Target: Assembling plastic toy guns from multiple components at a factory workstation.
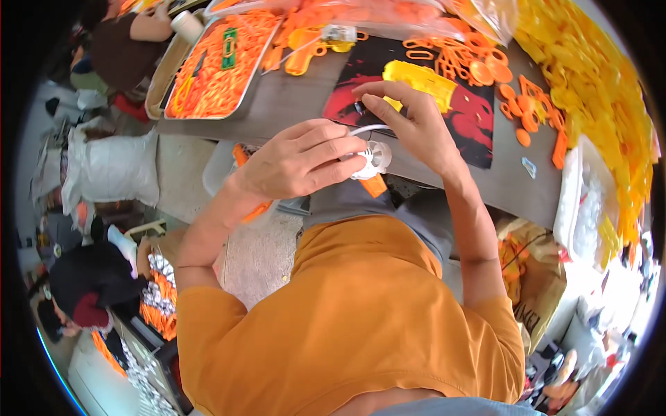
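My left hand is closed around a small fan-like part, white with a clear round end, held just off the table's front edge. An orange piece sticks out below it. From beside my left fingers a thin white tube arcs toward my right hand. The right thumb and index finger are bent together at a small dark piece, too small to name. Behind the right hand, a yellow plastic shell lies on a black and red mat.
A white tray of orange parts stands at the far left, beside a yellow-orange toy gun. Loose orange pieces lie right of the mat. Yellow parts are heaped beyond, near a white bin. Two other people sit at the left.
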Action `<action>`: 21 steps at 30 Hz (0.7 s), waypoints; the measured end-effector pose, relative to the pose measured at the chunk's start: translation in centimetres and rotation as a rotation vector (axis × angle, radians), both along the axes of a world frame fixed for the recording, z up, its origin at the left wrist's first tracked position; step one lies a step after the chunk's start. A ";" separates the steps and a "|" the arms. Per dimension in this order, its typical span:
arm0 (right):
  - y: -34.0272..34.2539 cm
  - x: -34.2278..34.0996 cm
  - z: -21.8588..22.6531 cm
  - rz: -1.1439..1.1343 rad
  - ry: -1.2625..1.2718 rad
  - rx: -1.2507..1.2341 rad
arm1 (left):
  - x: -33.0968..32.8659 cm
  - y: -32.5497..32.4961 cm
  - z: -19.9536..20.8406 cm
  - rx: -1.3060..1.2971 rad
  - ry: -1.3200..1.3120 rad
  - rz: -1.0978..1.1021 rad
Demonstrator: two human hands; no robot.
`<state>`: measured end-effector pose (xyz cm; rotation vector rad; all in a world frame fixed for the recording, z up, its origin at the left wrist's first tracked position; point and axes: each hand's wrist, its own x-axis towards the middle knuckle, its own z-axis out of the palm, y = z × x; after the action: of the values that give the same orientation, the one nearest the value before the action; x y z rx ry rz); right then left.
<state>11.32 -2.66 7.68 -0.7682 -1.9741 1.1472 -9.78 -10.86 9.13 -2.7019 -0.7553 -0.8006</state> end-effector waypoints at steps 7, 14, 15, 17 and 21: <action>0.3 4.0 -2.0 0.176 0.286 -0.576 | 3.0 2.9 0.3 0.066 0.147 -0.224; 0.7 5.2 -4.6 0.179 0.918 -0.598 | 4.7 2.4 1.9 0.133 0.113 -0.354; 1.4 5.9 -4.7 0.208 0.896 -0.546 | 4.9 1.8 2.3 0.133 0.038 -0.449; 2.1 7.0 -3.6 0.218 0.775 -0.436 | 5.3 1.2 2.9 0.192 -0.250 -0.478; 3.0 8.1 -1.0 0.404 0.747 -0.374 | 7.3 5.9 5.3 -0.065 -0.309 -0.044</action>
<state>19.39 0.38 6.69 -0.0534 -1.3150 1.7580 -2.47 -4.96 14.38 -2.6921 -0.7983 -1.2450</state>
